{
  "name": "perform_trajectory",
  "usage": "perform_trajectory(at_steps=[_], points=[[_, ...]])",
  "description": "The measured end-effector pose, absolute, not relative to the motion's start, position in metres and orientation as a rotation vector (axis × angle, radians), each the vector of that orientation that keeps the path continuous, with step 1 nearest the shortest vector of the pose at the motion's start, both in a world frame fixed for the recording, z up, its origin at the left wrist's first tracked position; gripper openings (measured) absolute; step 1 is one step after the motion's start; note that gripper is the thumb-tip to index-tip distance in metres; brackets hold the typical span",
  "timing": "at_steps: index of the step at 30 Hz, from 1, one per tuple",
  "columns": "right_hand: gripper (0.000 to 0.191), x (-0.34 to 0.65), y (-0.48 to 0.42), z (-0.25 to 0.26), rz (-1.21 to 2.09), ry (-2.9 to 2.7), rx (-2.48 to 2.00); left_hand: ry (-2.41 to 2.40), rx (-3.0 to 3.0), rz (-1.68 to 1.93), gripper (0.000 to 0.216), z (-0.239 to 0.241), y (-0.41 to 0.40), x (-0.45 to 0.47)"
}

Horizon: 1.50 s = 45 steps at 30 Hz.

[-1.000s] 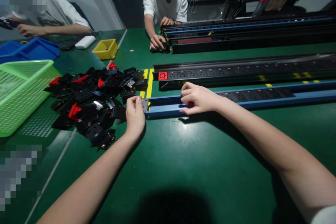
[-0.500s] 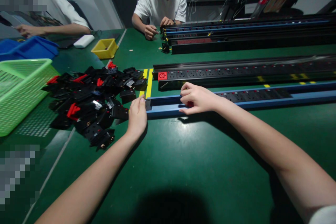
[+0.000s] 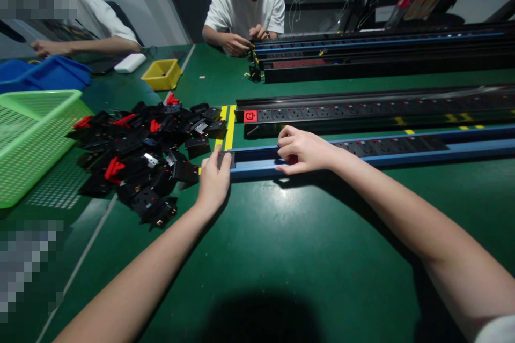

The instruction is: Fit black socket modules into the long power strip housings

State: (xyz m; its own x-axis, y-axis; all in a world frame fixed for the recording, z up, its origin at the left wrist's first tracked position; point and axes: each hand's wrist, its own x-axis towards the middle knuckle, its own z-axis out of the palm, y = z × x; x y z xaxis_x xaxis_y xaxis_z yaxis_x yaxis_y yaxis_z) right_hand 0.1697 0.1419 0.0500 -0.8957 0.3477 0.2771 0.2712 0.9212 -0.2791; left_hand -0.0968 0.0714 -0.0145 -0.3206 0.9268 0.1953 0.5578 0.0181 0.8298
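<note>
A long blue metal channel (image 3: 257,169) lies across the table in front of me, with a row of black socket modules (image 3: 386,146) seated in its middle stretch. At the channel's left end my left hand (image 3: 214,179) has its thumb and fingers on the sides of a black socket module (image 3: 226,159). Further right, my right hand (image 3: 303,151) curls over the channel; a bit of a red socket module (image 3: 293,159) shows beneath its fingers, the rest being hidden. Left of the channel lies a loose heap of black and red socket modules (image 3: 140,142).
Behind the blue channel lies a black channel (image 3: 322,128) filled with sockets. A green mesh basket (image 3: 40,144), a blue bin (image 3: 48,75) and a yellow tray (image 3: 161,75) stand left. Across the table a person works at more channels (image 3: 341,71); another person sits at the far left.
My left hand has shifted slightly right, and the black module shows more clearly between its thumb and fingers. My right hand has hardly moved. The person opposite has moved their hands.
</note>
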Motion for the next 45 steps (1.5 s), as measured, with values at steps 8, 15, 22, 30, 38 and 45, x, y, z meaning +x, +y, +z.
perform_trajectory(at_steps=[8, 15, 22, 30, 38, 45], points=[[0.039, 0.170, 0.143, 0.049, 0.333, -2.755, -0.463, 1.900, 1.556, 1.178, 0.058, -0.014, 0.070, -0.096], [0.038, 0.170, 0.143, 0.048, 0.321, -2.751, -0.450, 1.819, 1.678, 1.173, 0.054, -0.014, 0.070, -0.089], [0.038, 0.170, 0.141, 0.049, 0.315, -2.743, -0.466, 1.878, 1.696, 1.189, 0.050, -0.012, 0.070, -0.092], [0.039, 0.171, 0.140, 0.050, 0.298, -2.767, -0.502, 1.762, 1.627, 1.185, 0.059, -0.013, 0.068, -0.092], [0.037, 0.171, 0.138, 0.052, 0.291, -2.771, -0.531, 1.614, 1.578, 1.295, 0.036, -0.008, 0.065, -0.086], [0.030, 0.174, 0.134, 0.050, 0.214, -2.692, -0.579, 1.622, 2.107, 1.036, 0.025, 0.005, 0.056, -0.083]])
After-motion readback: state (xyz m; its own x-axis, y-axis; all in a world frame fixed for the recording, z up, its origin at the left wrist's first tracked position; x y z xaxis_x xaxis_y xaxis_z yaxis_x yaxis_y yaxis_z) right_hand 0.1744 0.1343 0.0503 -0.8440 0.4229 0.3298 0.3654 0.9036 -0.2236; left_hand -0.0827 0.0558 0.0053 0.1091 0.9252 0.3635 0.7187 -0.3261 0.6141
